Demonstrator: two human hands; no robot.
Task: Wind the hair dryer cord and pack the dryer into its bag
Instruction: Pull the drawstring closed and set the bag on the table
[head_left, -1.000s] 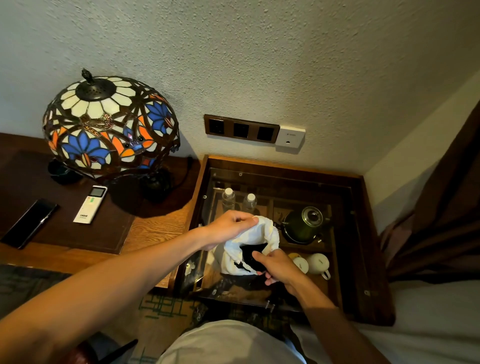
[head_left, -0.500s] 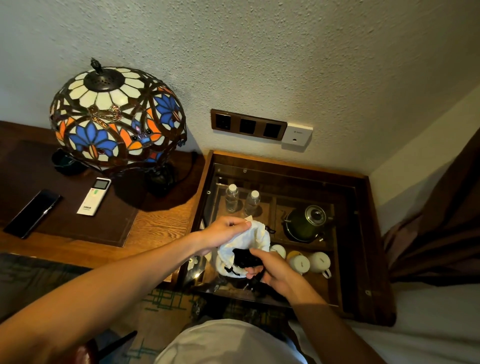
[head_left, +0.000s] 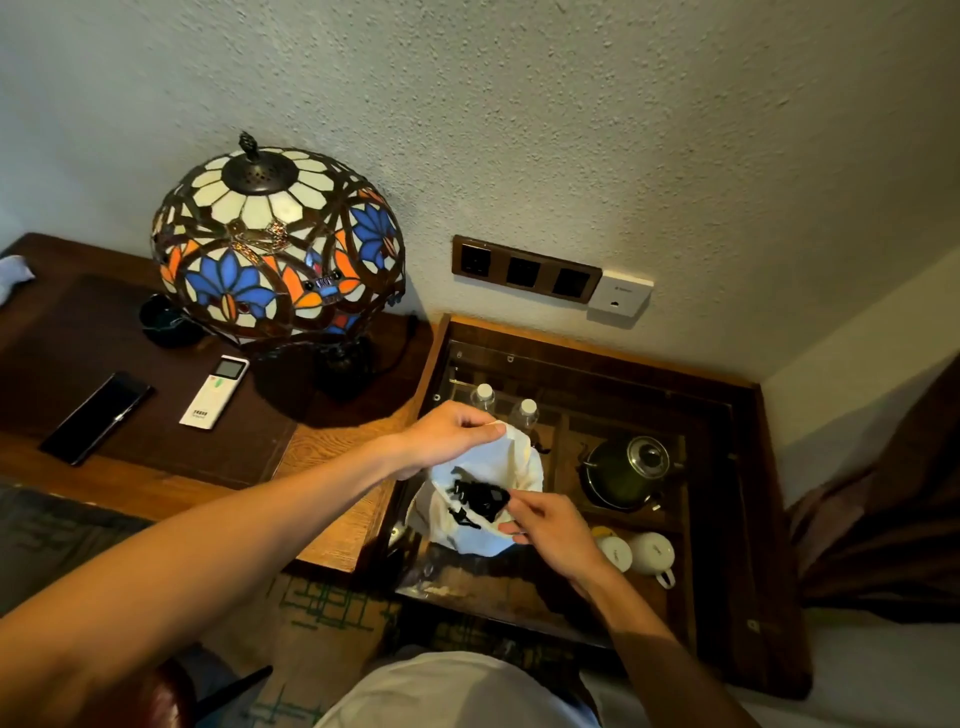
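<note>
Seating the dryer in its bag

My left hand (head_left: 447, 436) pinches the bag (head_left: 498, 467) rim; my right hand (head_left: 556, 530) pinches its near edge. I'd hold the mouth wide, tucking the dryer (head_left: 480, 499) cord down.

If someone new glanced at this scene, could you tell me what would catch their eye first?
Probably the stained-glass lamp, bright on the wooden desk at left. Next, the white bag at centre, held open over the glass-topped cabinet: left hand pinching its rim, right hand at the black dryer in its mouth.

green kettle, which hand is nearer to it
Right. The right hand is at the bag's near edge, just left of the green kettle; the left hand pinches the far edge, farther left.
</note>
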